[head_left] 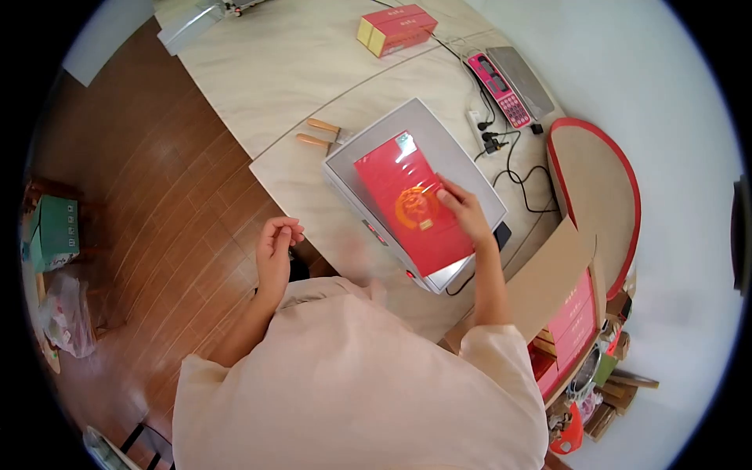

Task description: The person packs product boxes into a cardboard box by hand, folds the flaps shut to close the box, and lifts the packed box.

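My right hand [464, 210] grips the right edge of a flat, shiny red packet [413, 205] with a gold emblem, its thumb on top. The packet is over a silver-grey machine [374, 124] with a flat top and red lights on its front side. My left hand [278, 244] is off the table's edge, left of the machine, touching nothing; its fingers are loosely curled and apart. Two wooden-handled scrapers [322, 133] lie against the machine's far left corner.
Pink boxes [399, 28] stand at the table's far side. A pink scale [501, 90], power strip and black cables [513, 174] lie beyond the machine. An open carton [533, 286] with pink boxes is at the right, beside a red-rimmed round panel [599, 184].
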A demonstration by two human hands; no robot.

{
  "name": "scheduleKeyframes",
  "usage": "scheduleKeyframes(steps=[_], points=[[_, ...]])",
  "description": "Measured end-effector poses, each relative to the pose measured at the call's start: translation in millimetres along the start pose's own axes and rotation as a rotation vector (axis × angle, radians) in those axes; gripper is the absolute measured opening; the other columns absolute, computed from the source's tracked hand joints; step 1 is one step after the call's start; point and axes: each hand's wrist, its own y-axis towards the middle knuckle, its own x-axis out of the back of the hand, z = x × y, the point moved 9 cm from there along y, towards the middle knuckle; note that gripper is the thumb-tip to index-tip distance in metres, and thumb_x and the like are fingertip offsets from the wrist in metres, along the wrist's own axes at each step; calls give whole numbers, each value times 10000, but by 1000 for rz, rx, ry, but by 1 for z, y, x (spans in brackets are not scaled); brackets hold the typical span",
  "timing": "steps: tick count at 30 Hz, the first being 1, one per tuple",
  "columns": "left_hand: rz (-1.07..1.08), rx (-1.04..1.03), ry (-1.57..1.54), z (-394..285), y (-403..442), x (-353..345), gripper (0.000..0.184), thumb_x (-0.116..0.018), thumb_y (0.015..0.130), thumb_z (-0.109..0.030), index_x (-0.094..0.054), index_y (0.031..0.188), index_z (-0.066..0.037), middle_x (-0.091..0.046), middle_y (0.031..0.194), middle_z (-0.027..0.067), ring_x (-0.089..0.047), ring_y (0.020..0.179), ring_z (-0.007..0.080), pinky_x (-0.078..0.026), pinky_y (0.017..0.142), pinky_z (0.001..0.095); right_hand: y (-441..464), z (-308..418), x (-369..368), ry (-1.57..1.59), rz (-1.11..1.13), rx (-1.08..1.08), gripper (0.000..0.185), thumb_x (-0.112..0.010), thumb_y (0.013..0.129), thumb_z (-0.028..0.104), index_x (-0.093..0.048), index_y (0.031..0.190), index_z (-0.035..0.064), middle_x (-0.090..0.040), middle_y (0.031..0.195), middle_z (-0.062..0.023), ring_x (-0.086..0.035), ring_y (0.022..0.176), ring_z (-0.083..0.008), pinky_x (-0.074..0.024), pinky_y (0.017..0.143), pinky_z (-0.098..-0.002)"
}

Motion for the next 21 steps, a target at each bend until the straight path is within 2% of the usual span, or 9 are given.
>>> scheduleKeyframes(steps=[6,8,9,10,12,13,15,19,21], points=[[131,51,34,5,6,-44,160,-428,979,-98,-574,1021,-46,-602,907,24,-554,817,88,-424,728,221,17,-28,38,104,11,-67,450,-583,919,239,-519,1318,42,-627,1101,-52,-559,1001,-120,-428,887,-247],[138,40,46,5,9,-48,158,-429,980,-98,-574,1016,-46,-598,901,25,-552,812,90,-422,730,220,23,-22,46,-241,-48,63,450,-581,921,240,-509,1332,73,-637,1077,-40,-566,966,-113,-437,861,-253],[149,46,60,5,10,-50,158,-429,980,-98,-574,1016,-46,-598,901,25,-552,812,90,-422,730,220,25,-22,48,-215,-56,81,454,-573,923,235,-493,1348,96,-623,1088,-72,-568,983,-159,-429,881,-282],[148,56,71,7,12,-51,159,-429,980,-99,-574,1016,-46,-596,898,25,-552,812,91,-422,730,220,25,-25,49,-201,-63,76,454,-573,923,235,-493,1348,96,-623,1088,-72,-568,983,-159,-429,881,-282],[149,68,88,10,15,-53,159,-429,981,-101,-574,1015,-46,-594,895,24,-552,811,91,-421,731,220,21,-8,56,-444,-202,252,483,-575,917,233,-463,1369,106,-586,1152,-124,-538,1057,-241,-406,933,-326],[151,64,85,10,15,-53,159,-429,981,-102,-574,1015,-47,-594,895,24,-552,812,91,-421,730,220,19,-8,55,-437,-203,246,483,-575,917,233,-463,1369,106,-586,1152,-124,-538,1057,-241,-406,933,-326],[154,64,85,11,18,-54,159,-430,982,-104,-575,1015,-47,-594,894,23,-552,813,90,-421,730,220,9,-2,58,-506,-303,250,505,-594,900,242,-457,1369,112,-551,1197,-162,-496,1102,-320,-392,960,-373],[166,77,80,14,23,-58,156,-432,979,-100,-574,1016,-49,-596,897,24,-556,810,93,-422,728,222,-5,1,54,-620,-351,271,528,-606,899,263,-441,1380,121,-537,1240,-161,-477,1159,-305,-373,990,-374],[173,77,85,15,27,-60,155,-432,978,-98,-574,1016,-50,-597,897,25,-557,808,94,-421,727,222,-10,5,52,-655,-372,293,585,-648,865,287,-438,1373,88,-511,1263,-179,-468,1157,-337,-373,992,-396]])
